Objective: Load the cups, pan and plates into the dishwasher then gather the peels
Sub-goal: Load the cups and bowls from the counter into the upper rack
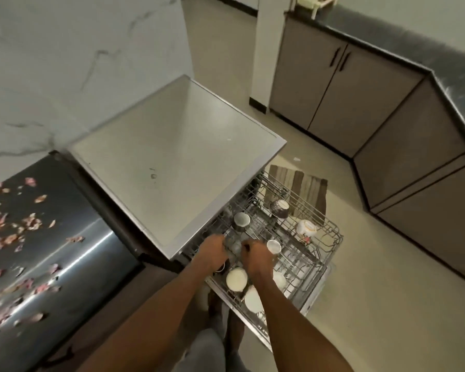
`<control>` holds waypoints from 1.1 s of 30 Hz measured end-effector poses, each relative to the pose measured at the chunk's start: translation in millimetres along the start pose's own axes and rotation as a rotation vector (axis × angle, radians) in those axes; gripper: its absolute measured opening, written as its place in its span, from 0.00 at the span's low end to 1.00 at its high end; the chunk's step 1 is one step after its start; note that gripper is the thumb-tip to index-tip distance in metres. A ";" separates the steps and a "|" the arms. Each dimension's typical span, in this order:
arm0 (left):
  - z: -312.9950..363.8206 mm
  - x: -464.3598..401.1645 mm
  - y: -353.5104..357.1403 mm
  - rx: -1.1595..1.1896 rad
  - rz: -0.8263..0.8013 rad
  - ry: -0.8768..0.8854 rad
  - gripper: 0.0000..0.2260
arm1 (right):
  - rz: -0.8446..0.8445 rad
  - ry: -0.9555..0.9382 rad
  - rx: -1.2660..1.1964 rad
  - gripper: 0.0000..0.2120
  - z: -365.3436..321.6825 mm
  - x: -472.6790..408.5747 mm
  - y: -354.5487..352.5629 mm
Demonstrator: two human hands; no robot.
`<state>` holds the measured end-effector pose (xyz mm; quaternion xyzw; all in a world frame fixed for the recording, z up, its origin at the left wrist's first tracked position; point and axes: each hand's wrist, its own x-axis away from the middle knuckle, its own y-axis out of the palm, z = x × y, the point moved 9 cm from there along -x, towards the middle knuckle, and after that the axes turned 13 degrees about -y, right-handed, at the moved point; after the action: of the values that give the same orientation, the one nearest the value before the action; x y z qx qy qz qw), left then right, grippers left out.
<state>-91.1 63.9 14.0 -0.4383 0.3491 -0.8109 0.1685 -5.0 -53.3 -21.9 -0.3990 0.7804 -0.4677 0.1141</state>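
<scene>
The dishwasher's wire rack [330, 238] is pulled out over the floor. Upturned in it are a grey cup [241, 220], a dark patterned cup [279, 208], a white-and-orange cup [306, 227], a small white cup [273, 246] and two larger white cups [236, 279] [253, 299]. My left hand [212, 252] and my right hand [257, 256] reach into the rack's near left part. Their fingers curl round a blurred grey item [235, 246] between them; what it is cannot be made out. Pink peels [24, 224] lie scattered on the dark counter [73, 253] at the left.
The dishwasher's flat steel top [172, 162] stands beside the counter against a marble wall. A striped mat [298, 181] lies on the floor behind the rack. Brown cabinets [333, 84] under a dark worktop run along the right. My legs are below the rack.
</scene>
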 end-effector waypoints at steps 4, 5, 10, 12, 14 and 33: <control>-30.8 25.5 -28.8 -0.011 0.107 -0.050 0.07 | -0.026 -0.125 0.047 0.05 -45.8 10.8 -5.5; -38.1 31.9 -35.6 -0.002 0.130 -0.053 0.08 | -0.022 -0.162 0.055 0.05 -58.1 12.0 -7.3; -80.8 67.0 -69.7 -0.030 0.208 -0.057 0.13 | -0.095 -0.307 0.085 0.06 -124.0 14.0 -1.0; -105.8 81.3 -82.1 -0.037 0.235 -0.085 0.15 | -0.098 -0.392 0.095 0.09 -157.6 16.0 3.6; -136.5 94.6 -94.2 -0.034 0.276 -0.113 0.14 | -0.098 -0.467 0.090 0.10 -193.0 19.3 10.2; -463.7 306.5 -148.1 0.066 0.603 -0.513 0.13 | -0.270 -0.991 0.179 0.11 -501.1 170.5 181.7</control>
<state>-641.8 184.0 129.1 -0.4988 0.3824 -0.6000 0.4949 -486.8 186.8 130.9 -0.6584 0.5310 -0.2982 0.4423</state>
